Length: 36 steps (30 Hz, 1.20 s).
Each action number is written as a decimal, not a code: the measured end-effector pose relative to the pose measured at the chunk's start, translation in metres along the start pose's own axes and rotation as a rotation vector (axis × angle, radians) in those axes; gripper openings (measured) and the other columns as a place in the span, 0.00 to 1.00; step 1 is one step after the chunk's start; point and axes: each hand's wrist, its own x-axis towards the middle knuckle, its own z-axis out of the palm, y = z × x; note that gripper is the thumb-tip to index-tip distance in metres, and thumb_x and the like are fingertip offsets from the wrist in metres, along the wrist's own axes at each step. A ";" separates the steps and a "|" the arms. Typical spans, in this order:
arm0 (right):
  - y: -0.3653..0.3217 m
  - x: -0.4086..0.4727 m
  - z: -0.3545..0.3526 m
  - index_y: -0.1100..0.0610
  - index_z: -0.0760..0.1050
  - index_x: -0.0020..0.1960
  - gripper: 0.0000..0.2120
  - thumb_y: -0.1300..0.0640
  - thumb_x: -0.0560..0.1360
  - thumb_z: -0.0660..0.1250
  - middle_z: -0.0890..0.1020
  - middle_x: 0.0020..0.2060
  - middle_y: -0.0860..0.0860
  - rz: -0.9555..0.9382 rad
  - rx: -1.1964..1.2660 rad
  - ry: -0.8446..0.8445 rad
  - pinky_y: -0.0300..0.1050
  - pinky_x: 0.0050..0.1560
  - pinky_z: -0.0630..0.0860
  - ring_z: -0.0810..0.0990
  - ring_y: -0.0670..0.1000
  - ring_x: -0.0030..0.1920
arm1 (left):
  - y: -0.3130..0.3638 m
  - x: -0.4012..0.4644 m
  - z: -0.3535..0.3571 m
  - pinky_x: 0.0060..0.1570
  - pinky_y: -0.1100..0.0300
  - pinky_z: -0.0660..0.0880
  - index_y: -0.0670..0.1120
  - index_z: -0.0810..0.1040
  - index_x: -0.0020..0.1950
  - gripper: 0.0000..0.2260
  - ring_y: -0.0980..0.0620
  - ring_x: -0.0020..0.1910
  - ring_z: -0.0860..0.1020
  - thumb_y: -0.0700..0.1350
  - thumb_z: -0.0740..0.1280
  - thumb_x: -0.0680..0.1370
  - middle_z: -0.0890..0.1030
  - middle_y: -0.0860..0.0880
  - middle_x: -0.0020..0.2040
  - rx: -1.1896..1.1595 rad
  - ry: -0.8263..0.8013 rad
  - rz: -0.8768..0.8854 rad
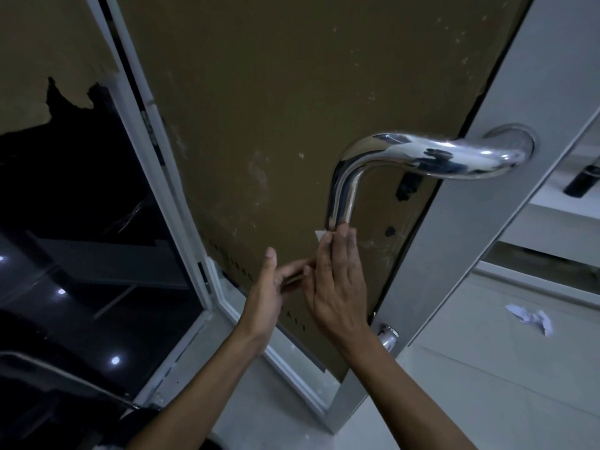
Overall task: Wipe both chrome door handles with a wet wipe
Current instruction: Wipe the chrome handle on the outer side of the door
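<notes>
A curved chrome door handle (422, 154) juts from the grey door stile (461, 222) and bends down in front of the brown paper-covered door panel (276, 125). My right hand (337, 287) holds a white wet wipe (320, 234) against the handle's vertical bar just below the bend; only a corner of the wipe shows. The bar below is hidden behind that hand. My left hand (266, 293) is beside it on the left, thumb up and fingers reaching under my right hand; whether they hold anything is unclear. A second handle is not in view.
The handle's lower chrome mount (388, 336) sits on the stile under my right wrist. A grey metal frame (168, 177) borders dark glass (81, 206) on the left. Crumpled white paper (532, 319) lies on the pale floor at right, and a black object (581, 180) lies beyond.
</notes>
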 end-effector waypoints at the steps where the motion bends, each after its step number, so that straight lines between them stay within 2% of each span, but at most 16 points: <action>1: 0.004 0.000 -0.001 0.61 0.39 0.78 0.36 0.56 0.81 0.58 0.38 0.78 0.55 -0.020 -0.032 -0.009 0.51 0.78 0.49 0.42 0.55 0.79 | 0.002 0.002 -0.003 0.69 0.51 0.66 0.49 0.83 0.58 0.33 0.53 0.64 0.77 0.64 0.44 0.77 0.82 0.47 0.61 0.000 -0.014 -0.005; 4: 0.017 0.007 -0.005 0.60 0.40 0.79 0.39 0.56 0.79 0.61 0.38 0.79 0.53 -0.112 -0.129 -0.025 0.51 0.78 0.48 0.41 0.52 0.79 | 0.004 0.008 -0.009 0.70 0.51 0.65 0.49 0.84 0.56 0.34 0.52 0.62 0.78 0.66 0.45 0.76 0.83 0.46 0.59 -0.005 -0.045 -0.028; 6: 0.017 0.014 -0.005 0.60 0.39 0.79 0.39 0.56 0.78 0.62 0.37 0.78 0.54 -0.103 -0.156 -0.004 0.51 0.78 0.49 0.41 0.52 0.79 | 0.003 0.011 -0.012 0.71 0.49 0.63 0.49 0.84 0.55 0.34 0.53 0.62 0.78 0.68 0.46 0.75 0.83 0.47 0.59 -0.003 -0.049 -0.044; 11: -0.007 0.028 0.000 0.60 0.35 0.78 0.40 0.58 0.79 0.61 0.35 0.78 0.54 0.070 -0.122 0.078 0.52 0.78 0.49 0.42 0.55 0.79 | 0.002 0.017 -0.017 0.70 0.53 0.64 0.50 0.83 0.58 0.33 0.55 0.65 0.76 0.67 0.45 0.77 0.82 0.49 0.61 0.006 -0.108 -0.052; 15: -0.026 0.042 -0.002 0.57 0.31 0.77 0.39 0.56 0.80 0.57 0.33 0.77 0.52 0.240 -0.053 0.115 0.51 0.78 0.50 0.40 0.55 0.79 | 0.004 0.018 -0.019 0.67 0.54 0.67 0.48 0.84 0.58 0.34 0.54 0.65 0.76 0.66 0.46 0.76 0.82 0.48 0.60 0.013 -0.116 -0.049; 18: -0.039 0.051 -0.008 0.57 0.30 0.77 0.39 0.59 0.80 0.57 0.42 0.78 0.58 0.369 0.109 0.113 0.48 0.77 0.52 0.42 0.53 0.79 | 0.006 0.016 -0.020 0.64 0.56 0.68 0.52 0.85 0.55 0.32 0.54 0.63 0.78 0.67 0.47 0.75 0.83 0.48 0.58 0.027 -0.122 -0.050; 20: -0.043 0.054 -0.014 0.60 0.34 0.77 0.38 0.58 0.80 0.58 0.48 0.78 0.58 0.469 0.273 0.103 0.41 0.77 0.47 0.43 0.47 0.79 | 0.006 0.015 -0.021 0.64 0.56 0.68 0.53 0.85 0.55 0.32 0.55 0.62 0.78 0.69 0.48 0.75 0.83 0.49 0.58 0.027 -0.130 -0.062; 22: -0.044 0.056 -0.022 0.55 0.36 0.77 0.37 0.54 0.79 0.58 0.47 0.77 0.50 0.581 0.437 0.063 0.34 0.75 0.46 0.43 0.40 0.77 | 0.005 0.016 -0.023 0.65 0.56 0.67 0.50 0.84 0.58 0.34 0.54 0.64 0.77 0.70 0.48 0.75 0.82 0.48 0.60 0.024 -0.144 -0.057; 25: -0.037 0.063 -0.034 0.45 0.41 0.77 0.35 0.49 0.78 0.58 0.53 0.76 0.39 0.671 0.636 0.006 0.28 0.71 0.53 0.51 0.36 0.76 | 0.002 0.018 -0.023 0.68 0.52 0.64 0.48 0.81 0.62 0.36 0.52 0.67 0.75 0.70 0.47 0.75 0.81 0.47 0.62 0.042 -0.163 -0.041; 28: -0.029 0.065 -0.041 0.38 0.50 0.75 0.30 0.46 0.77 0.58 0.65 0.69 0.32 0.732 0.777 -0.053 0.22 0.63 0.61 0.63 0.32 0.70 | 0.001 0.017 -0.022 0.67 0.55 0.63 0.52 0.82 0.60 0.34 0.55 0.67 0.74 0.69 0.45 0.76 0.81 0.50 0.63 0.054 -0.174 -0.028; 30: -0.026 0.060 -0.042 0.38 0.55 0.73 0.28 0.43 0.75 0.58 0.71 0.64 0.31 0.795 0.818 -0.120 0.20 0.57 0.64 0.68 0.31 0.65 | 0.002 0.018 -0.023 0.67 0.54 0.64 0.55 0.82 0.60 0.33 0.55 0.66 0.75 0.69 0.45 0.76 0.81 0.51 0.62 0.073 -0.140 -0.009; 32: -0.023 0.048 -0.041 0.42 0.61 0.69 0.24 0.44 0.73 0.59 0.75 0.54 0.30 0.826 0.852 -0.175 0.20 0.50 0.67 0.73 0.31 0.57 | 0.004 0.020 -0.025 0.69 0.51 0.65 0.56 0.81 0.62 0.32 0.56 0.66 0.75 0.70 0.45 0.76 0.80 0.53 0.64 0.091 -0.079 0.017; 34: -0.022 0.035 -0.038 0.43 0.67 0.60 0.16 0.47 0.72 0.60 0.76 0.47 0.35 0.848 0.861 -0.228 0.22 0.45 0.69 0.75 0.35 0.49 | 0.009 0.022 -0.027 0.68 0.53 0.66 0.58 0.80 0.62 0.31 0.59 0.65 0.75 0.71 0.46 0.75 0.80 0.56 0.64 0.092 -0.021 0.046; 36: -0.024 0.023 -0.036 0.40 0.66 0.56 0.13 0.50 0.72 0.61 0.75 0.46 0.40 0.864 0.860 -0.256 0.24 0.44 0.69 0.75 0.40 0.47 | 0.014 0.023 -0.028 0.64 0.56 0.68 0.59 0.80 0.61 0.30 0.59 0.64 0.76 0.71 0.47 0.74 0.80 0.56 0.63 0.083 -0.002 0.075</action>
